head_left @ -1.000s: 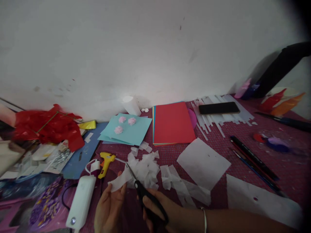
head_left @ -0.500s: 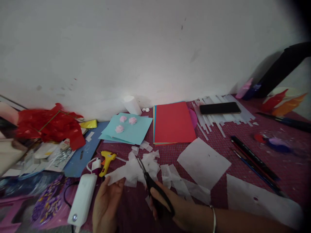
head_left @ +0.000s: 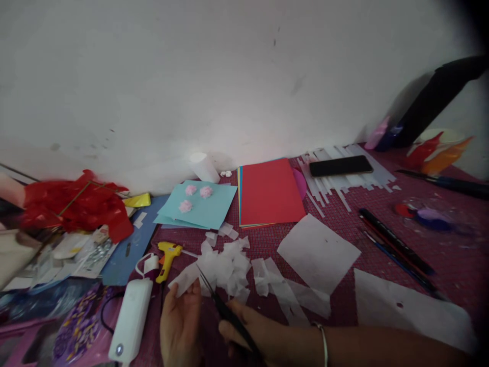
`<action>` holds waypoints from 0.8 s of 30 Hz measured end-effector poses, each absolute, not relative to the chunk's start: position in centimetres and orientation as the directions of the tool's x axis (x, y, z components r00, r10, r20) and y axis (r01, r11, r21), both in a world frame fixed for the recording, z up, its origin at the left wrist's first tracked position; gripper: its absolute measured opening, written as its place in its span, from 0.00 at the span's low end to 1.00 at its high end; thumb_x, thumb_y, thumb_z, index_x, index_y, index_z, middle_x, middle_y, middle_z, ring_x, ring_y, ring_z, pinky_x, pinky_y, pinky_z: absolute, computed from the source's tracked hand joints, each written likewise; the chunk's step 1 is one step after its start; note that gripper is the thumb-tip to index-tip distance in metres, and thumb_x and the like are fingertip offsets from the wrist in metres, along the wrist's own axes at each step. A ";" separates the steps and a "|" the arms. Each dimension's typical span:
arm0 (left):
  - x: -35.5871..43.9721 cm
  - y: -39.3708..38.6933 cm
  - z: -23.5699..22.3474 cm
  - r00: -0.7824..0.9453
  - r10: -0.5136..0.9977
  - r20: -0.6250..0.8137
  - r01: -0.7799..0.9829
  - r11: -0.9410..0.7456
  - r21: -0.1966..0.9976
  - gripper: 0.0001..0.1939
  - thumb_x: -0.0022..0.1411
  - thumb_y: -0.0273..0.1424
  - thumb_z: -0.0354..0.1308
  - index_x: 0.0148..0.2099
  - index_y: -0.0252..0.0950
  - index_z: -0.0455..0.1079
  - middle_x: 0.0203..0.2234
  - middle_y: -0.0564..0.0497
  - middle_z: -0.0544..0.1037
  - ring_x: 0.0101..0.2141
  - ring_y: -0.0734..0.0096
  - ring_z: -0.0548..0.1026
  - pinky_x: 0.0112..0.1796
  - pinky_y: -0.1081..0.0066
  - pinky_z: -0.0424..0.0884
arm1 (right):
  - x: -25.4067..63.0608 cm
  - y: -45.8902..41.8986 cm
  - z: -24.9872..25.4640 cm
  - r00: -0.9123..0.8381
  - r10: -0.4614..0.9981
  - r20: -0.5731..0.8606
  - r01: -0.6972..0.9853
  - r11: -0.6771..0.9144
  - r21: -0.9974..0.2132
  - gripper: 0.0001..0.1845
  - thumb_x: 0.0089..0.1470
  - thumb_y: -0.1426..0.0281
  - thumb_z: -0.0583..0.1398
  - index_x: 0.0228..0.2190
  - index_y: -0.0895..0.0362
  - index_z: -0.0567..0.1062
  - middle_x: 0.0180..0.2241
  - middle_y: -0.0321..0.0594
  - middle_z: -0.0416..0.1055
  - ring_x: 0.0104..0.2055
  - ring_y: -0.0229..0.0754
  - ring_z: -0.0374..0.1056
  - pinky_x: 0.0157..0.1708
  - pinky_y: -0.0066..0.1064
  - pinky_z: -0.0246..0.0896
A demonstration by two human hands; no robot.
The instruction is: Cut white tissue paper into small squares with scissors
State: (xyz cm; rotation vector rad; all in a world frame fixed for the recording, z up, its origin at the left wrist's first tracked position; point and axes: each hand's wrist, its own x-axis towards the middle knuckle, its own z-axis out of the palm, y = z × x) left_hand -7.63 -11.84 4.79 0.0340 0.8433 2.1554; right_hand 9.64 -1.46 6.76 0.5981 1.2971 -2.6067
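My left hand [head_left: 181,321] pinches a strip of thin white paper [head_left: 185,280] between thumb and fingers. Black-handled scissors [head_left: 234,320] are gripped in my right hand [head_left: 255,326]. Their blades point up and left, with the tips against or just over the right end of the strip; whether they touch it I cannot tell. Beyond both hands lies a heap of small white paper pieces [head_left: 228,266]. Longer white paper strips [head_left: 280,285] rest right of the heap, beside a white paper sheet [head_left: 318,252].
A yellow glue gun [head_left: 167,260] and a white power bank [head_left: 132,318] lie left of my left hand. Farther back are blue paper [head_left: 214,216] with pink paper flowers [head_left: 185,206], red paper [head_left: 270,193], and a phone [head_left: 341,166] on white strips. Pens [head_left: 393,239] lie to the right.
The held strip is shorter at its right end. My left hand has shifted right, and the scissors have moved down and left, closer to my left fingers.
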 end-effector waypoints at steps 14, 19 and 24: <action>-5.2 -11.0 5.5 -0.763 0.524 -0.379 -0.607 -0.378 0.700 0.21 0.64 0.23 0.44 0.56 0.41 0.67 0.39 0.53 0.82 0.43 0.69 0.78 0.48 0.71 0.71 | 8.7 -1.8 5.0 -0.920 0.041 -0.389 0.261 -0.677 -0.688 0.19 0.50 0.57 0.60 0.35 0.57 0.62 0.24 0.28 0.62 0.19 0.28 0.57 0.19 0.24 0.54; -4.8 -10.0 6.1 -0.746 0.465 -0.477 -0.662 -0.441 0.606 0.19 0.66 0.23 0.40 0.52 0.33 0.69 0.33 0.45 0.82 0.37 0.68 0.80 0.42 0.69 0.74 | 8.7 -2.1 4.5 -0.921 0.081 -0.382 0.238 -0.659 -0.714 0.16 0.52 0.58 0.59 0.35 0.57 0.62 0.23 0.27 0.61 0.18 0.28 0.56 0.17 0.22 0.53; -4.7 -9.6 6.5 -0.754 0.394 -0.525 -0.656 -0.484 0.579 0.17 0.64 0.21 0.42 0.44 0.32 0.72 0.31 0.45 0.81 0.35 0.67 0.79 0.38 0.68 0.76 | 8.4 -2.2 3.9 -0.899 0.118 -0.423 0.240 -0.675 -0.698 0.23 0.48 0.52 0.59 0.35 0.56 0.61 0.20 0.26 0.61 0.14 0.28 0.54 0.12 0.22 0.49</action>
